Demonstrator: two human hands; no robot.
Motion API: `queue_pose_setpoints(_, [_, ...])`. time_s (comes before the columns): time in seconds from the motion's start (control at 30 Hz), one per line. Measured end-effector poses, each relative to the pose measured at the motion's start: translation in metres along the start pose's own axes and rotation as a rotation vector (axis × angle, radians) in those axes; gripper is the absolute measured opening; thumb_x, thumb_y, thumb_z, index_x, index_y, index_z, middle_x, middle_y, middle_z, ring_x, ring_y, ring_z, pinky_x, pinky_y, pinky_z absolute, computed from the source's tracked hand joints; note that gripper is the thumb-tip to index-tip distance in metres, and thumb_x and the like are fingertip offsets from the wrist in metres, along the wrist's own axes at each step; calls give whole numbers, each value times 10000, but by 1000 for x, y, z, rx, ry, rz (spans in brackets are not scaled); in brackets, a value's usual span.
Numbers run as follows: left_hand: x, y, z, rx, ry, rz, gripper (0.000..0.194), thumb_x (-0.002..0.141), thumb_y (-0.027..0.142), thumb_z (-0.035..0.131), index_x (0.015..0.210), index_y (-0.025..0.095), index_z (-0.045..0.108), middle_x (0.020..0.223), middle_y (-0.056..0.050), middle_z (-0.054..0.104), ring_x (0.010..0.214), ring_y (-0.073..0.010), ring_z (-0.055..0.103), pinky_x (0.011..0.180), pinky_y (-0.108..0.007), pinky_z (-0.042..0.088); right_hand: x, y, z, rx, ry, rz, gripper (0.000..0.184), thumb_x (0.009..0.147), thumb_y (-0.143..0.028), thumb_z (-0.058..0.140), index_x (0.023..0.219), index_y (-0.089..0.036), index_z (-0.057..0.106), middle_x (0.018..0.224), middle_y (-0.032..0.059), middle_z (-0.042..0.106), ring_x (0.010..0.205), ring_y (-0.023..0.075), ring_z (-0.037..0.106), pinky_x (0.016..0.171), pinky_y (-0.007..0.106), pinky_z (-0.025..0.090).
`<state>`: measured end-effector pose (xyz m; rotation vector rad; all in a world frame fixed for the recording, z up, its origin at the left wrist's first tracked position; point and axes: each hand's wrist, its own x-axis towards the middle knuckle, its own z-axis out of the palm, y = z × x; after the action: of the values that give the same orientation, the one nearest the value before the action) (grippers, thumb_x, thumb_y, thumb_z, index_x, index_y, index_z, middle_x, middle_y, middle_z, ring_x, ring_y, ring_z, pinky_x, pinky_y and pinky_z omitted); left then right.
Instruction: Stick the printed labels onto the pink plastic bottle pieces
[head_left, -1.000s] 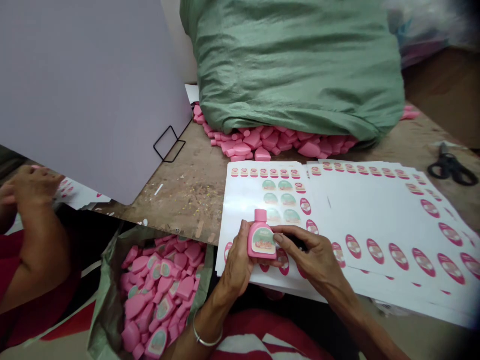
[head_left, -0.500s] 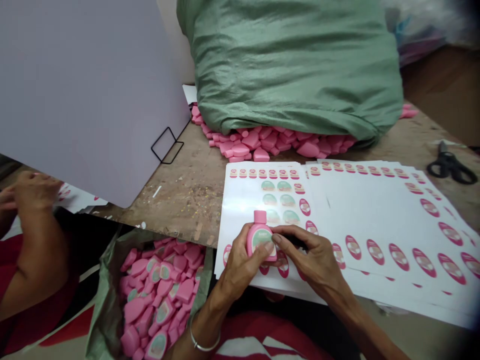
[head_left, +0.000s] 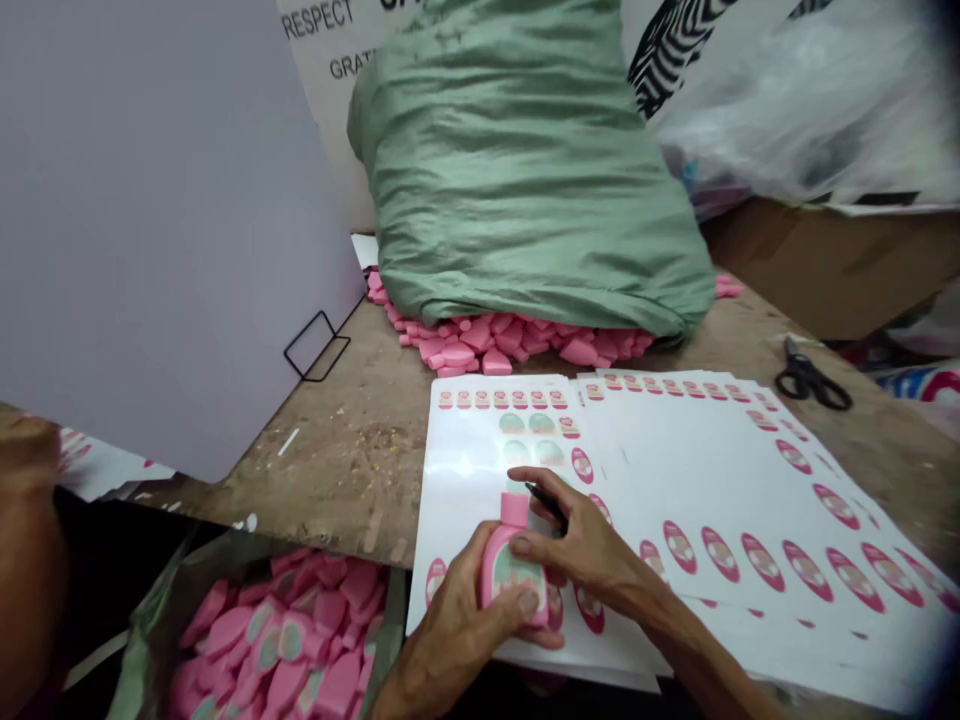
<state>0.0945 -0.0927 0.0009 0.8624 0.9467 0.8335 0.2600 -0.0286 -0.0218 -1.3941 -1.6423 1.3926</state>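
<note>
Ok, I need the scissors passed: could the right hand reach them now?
Probably yes: only flat label sheets lie between the right hand and the scissors, nothing tall. It would first have to leave the pink bottle.

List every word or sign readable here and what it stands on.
"RESPECT": on the white poster behind the green sack.
"GRAT", cut off by the sack: on the same poster.
Large letters above it: cut off by the picture's edge, unreadable.
Label on the bottle: blurred and partly covered, unreadable.
Stickers: too small to read.
</note>
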Motion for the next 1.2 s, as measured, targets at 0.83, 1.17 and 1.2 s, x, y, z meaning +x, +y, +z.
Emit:
queue_pose_setpoints(0.83, [95, 22, -37, 692, 546, 612, 239, 847, 206, 467, 1043, 143, 589, 1058, -119, 621, 873, -184, 621, 814, -347, 511, 190, -27, -16, -945, 475, 8, 572, 810, -573, 508, 1100, -85, 582, 1080, 212, 641, 1051, 330, 578, 792, 388, 437])
queue_pose_setpoints(1.17, [72, 13, -47, 361, 570, 375, 290, 848, 381, 523, 965, 140, 633, 901, -98, 667, 816, -203, 653, 739, -324, 519, 166, -41, -21, -865, 453, -86, 459, 775, -501, 568, 1037, -125, 602, 1037, 163, 669, 1013, 297, 608, 812, 365, 450])
queue_pose_setpoints(1.2, [75, 16, -43, 245, 544, 358, 327, 840, 414, 542, 1001, 141, 623, 966, -107, 663, 859, -204, 653, 760, -322, 522, 147, -41, -20, -843, 436, -129, 484, 761, -521, 575, 1064, -143, 589, 1049, 140, 668, 1015, 278, 609, 830, 353, 451])
